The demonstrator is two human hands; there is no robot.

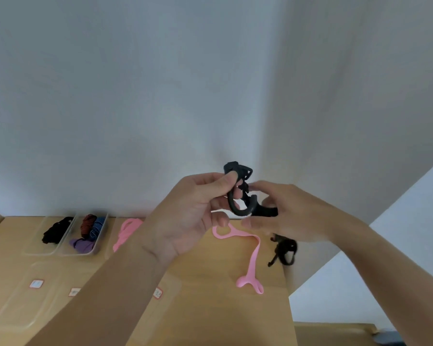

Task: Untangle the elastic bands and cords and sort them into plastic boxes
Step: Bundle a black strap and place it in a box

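Note:
Raised above the wooden table, both hands hold a tangled black band. My left hand pinches its upper loop between thumb and fingers. My right hand grips its lower end from the right. Below them a long pink band lies stretched on the table. A small black tangle of cord sits by the table's right edge. Another pink band lies in a clear box partly hidden behind my left forearm.
Two clear plastic boxes stand at the back left: one with black bands, one with striped, blue and purple bands. Clear lids with labels lie nearer me. A white cloth backdrop hangs behind. The table ends close on the right.

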